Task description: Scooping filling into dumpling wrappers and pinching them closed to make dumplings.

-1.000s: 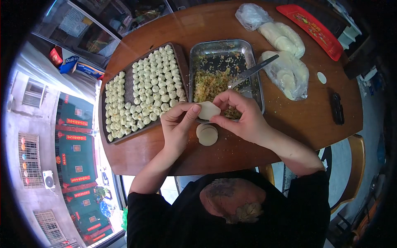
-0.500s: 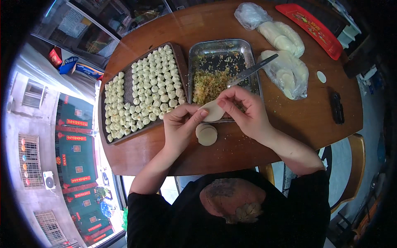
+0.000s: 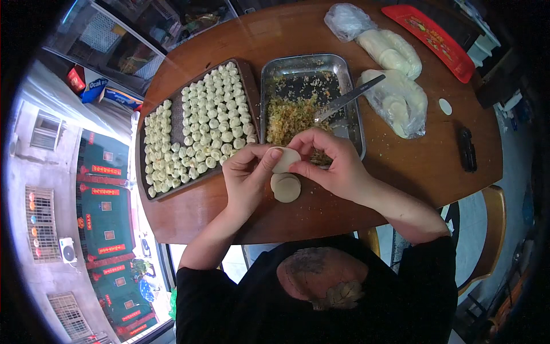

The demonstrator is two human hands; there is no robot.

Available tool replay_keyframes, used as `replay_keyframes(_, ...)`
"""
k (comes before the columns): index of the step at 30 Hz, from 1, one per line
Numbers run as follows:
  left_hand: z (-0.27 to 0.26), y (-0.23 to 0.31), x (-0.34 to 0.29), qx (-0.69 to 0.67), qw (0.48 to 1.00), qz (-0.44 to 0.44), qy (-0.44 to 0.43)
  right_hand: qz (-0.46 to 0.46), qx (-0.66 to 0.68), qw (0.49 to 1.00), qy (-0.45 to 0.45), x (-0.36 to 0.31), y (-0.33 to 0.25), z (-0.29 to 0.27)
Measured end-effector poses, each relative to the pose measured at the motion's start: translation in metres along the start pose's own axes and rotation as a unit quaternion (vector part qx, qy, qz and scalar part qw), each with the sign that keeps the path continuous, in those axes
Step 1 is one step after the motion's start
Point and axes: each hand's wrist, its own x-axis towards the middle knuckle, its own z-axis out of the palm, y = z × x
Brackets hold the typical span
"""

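Observation:
Between my two hands is a pale round dough wrapper (image 3: 286,160), pinched at its left side by my left hand (image 3: 250,170) and at its right side by my right hand (image 3: 327,161). Just below it on the table lie overlapping dough wrappers (image 3: 286,188). Behind my hands stands a steel tray (image 3: 354,74) of chopped filling (image 3: 289,117), and my right hand hides part of its near edge. A long flat metal spatula (image 3: 349,98) rests in the tray, its dark handle end over the right rim.
At left a dark baking tray (image 3: 177,129) carries rows of small filled dumplings (image 3: 215,109). Dough wrappers in plastic bags (image 3: 395,106) lie at the right, near a single wrapper (image 3: 445,106), a black object (image 3: 467,150) and a red tray (image 3: 429,40). A wooden chair (image 3: 494,229) stands at lower right.
My right hand has come left and slightly down, closer to my left hand. The wrapper, stretched out long before, now looks shorter and rounder between my fingers.

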Motion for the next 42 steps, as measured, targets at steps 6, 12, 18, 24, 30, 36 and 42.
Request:
replay_keyframes(6, 0.0035, 0.0012, -0.0006, -0.014, 1.0, 0.0, 0.007, -0.003, 0.014, 1.0, -0.014, -0.0004, 0.0015, 0.0005)
replay_keyframes(12, 0.0018, -0.001, -0.0014, -0.004, 1.0, 0.001, -0.002, 0.011, -0.004, 1.0, -0.015, -0.001, -0.0001, 0.0004)
replay_keyframes(18, 0.0016, -0.0002, -0.0023, -0.005, 1.0, 0.0, -0.002, 0.006, 0.004, 1.0, -0.023, -0.0011, -0.001, -0.0006)
replay_keyframes(24, 0.004, 0.0021, -0.0008, -0.017, 1.0, 0.015, 0.003, 0.006, 0.025, 0.999, -0.025, -0.0009, -0.0008, -0.0002)
replay_keyframes(30, 0.0036, 0.0013, -0.0004, -0.017, 1.0, 0.018, 0.0, 0.011, 0.034, 0.999, 0.011, -0.0017, 0.0019, 0.0019)
replay_keyframes(36, 0.0043, 0.0031, -0.0017, 0.003, 0.999, -0.009, -0.039, -0.026, 0.004, 0.999, 0.033, -0.0005, 0.004, -0.0008)
replay_keyframes(42, 0.0026, 0.0014, -0.0021, -0.021, 0.998, -0.034, -0.047, -0.028, -0.006, 0.998, 0.052, -0.0003, 0.0053, -0.0012)
